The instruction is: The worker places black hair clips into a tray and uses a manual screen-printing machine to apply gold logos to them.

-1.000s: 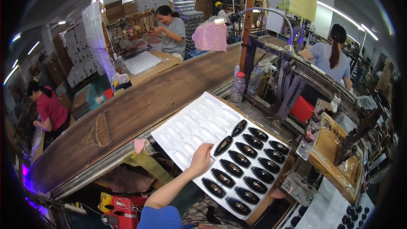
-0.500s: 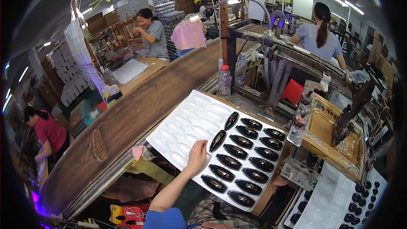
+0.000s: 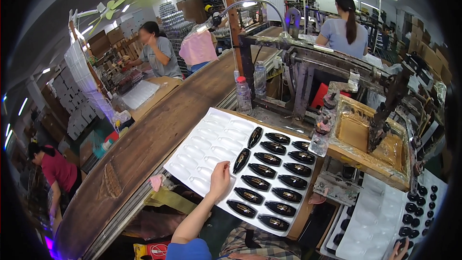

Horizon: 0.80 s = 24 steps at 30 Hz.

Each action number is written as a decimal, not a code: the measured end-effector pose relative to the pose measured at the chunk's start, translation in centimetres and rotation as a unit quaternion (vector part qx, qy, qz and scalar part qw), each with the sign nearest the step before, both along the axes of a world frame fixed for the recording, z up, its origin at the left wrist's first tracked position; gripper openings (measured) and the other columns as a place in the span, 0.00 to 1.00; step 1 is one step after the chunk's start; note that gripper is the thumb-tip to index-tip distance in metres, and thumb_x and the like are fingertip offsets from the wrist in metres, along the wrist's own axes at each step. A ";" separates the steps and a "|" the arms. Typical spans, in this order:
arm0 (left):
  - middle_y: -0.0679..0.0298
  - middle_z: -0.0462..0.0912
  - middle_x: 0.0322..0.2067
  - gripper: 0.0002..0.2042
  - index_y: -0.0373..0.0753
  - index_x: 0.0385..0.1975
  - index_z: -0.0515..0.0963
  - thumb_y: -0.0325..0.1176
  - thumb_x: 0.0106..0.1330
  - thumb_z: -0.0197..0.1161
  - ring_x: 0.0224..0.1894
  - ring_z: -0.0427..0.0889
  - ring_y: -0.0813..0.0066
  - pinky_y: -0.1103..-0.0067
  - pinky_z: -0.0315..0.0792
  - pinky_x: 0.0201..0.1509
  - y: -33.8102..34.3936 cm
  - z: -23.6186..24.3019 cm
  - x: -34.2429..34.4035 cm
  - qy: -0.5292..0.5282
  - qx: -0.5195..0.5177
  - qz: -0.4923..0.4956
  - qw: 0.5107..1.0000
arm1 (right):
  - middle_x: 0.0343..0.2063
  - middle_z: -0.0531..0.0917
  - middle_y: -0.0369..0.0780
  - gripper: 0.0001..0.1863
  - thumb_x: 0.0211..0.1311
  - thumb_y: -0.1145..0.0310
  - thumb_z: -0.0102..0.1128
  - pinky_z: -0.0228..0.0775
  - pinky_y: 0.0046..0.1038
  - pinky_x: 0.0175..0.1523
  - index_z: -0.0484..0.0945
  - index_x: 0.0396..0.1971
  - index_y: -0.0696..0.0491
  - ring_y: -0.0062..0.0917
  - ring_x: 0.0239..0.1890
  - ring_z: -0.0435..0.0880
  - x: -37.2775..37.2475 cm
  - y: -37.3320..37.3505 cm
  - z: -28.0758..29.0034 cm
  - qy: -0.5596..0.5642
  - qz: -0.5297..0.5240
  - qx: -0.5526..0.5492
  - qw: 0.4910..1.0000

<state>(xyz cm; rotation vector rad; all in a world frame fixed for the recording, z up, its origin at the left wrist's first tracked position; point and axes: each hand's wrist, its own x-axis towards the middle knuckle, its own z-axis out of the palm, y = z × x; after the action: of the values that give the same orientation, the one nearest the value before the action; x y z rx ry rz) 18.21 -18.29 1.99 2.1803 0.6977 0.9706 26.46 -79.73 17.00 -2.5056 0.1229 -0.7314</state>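
Black pieces point(image 3: 262, 170) were seated in the white tray point(image 3: 195, 145), just beside the half-curled left hand point(image 3: 220, 180); the right hand point(image 3: 400, 249) was placed at black parts point(image 3: 410, 207) on a second tray point(image 3: 361, 221). Whether anything was gripped could not be told. Nearby pieces might be dislodged if brushed by the left hand.

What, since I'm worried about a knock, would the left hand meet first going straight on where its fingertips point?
Probably the nearest black piece on the white tray, just right of the left hand; the hand's height is unclear, so it might pass over.
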 end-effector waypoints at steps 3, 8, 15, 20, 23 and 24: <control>0.52 0.74 0.30 0.10 0.32 0.39 0.69 0.23 0.57 0.49 0.32 0.75 0.61 0.75 0.69 0.37 0.0 0.2 -0.1 -0.006 -0.004 -0.008 1.000 | 0.36 0.73 0.45 0.24 0.54 0.64 0.58 0.66 0.24 0.38 0.65 0.49 0.59 0.27 0.37 0.71 1.1 1.2 -0.6 0.020 0.057 0.059 0.996; 0.52 0.71 0.37 0.20 0.34 0.44 0.68 0.33 0.52 0.61 0.37 0.73 0.62 0.74 0.68 0.40 -0.7 2.7 0.3 -0.004 -0.016 -0.030 0.999 | 0.42 0.70 0.43 0.25 0.54 0.66 0.58 0.66 0.24 0.40 0.64 0.50 0.58 0.26 0.39 0.71 2.9 3.6 -1.3 0.044 0.130 0.099 0.986; 0.47 0.43 0.60 0.45 0.46 0.58 0.56 0.50 0.37 0.70 0.62 0.40 0.45 0.55 0.44 0.60 2.5 10.3 0.5 -0.006 0.262 0.059 0.963 | 0.43 0.69 0.46 0.26 0.53 0.61 0.58 0.66 0.24 0.40 0.64 0.50 0.57 0.30 0.40 0.71 3.8 6.9 -0.4 0.117 0.116 0.087 0.983; 0.51 0.38 0.62 0.48 0.48 0.60 0.53 0.56 0.36 0.68 0.63 0.35 0.46 0.48 0.37 0.58 6.4 12.8 2.5 0.015 0.271 0.095 0.958 | 0.42 0.71 0.46 0.27 0.54 0.60 0.57 0.67 0.24 0.38 0.63 0.51 0.56 0.28 0.36 0.73 4.1 6.7 -0.9 0.071 0.121 0.047 0.989; 0.53 0.40 0.62 0.43 0.48 0.61 0.51 0.62 0.46 0.57 0.64 0.35 0.48 0.45 0.33 0.57 8.3 9.7 3.2 0.056 0.263 0.111 0.957 | 0.39 0.73 0.45 0.26 0.56 0.61 0.55 0.68 0.23 0.36 0.63 0.51 0.56 0.26 0.33 0.74 4.0 6.0 -1.2 0.096 0.110 0.095 0.985; 0.52 0.43 0.62 0.36 0.46 0.59 0.56 0.60 0.52 0.50 0.64 0.35 0.47 0.45 0.32 0.57 9.3 7.0 3.2 0.160 0.217 0.099 0.958 | 0.39 0.73 0.45 0.26 0.56 0.61 0.55 0.68 0.23 0.36 0.63 0.51 0.56 0.26 0.33 0.74 4.3 5.7 -1.6 0.090 0.112 0.099 0.985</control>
<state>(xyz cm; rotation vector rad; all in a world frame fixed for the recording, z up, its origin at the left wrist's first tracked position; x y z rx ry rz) 21.37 -8.99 9.02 2.7356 0.9391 0.9477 30.80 -74.00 15.40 -2.3415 -0.0215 -0.3820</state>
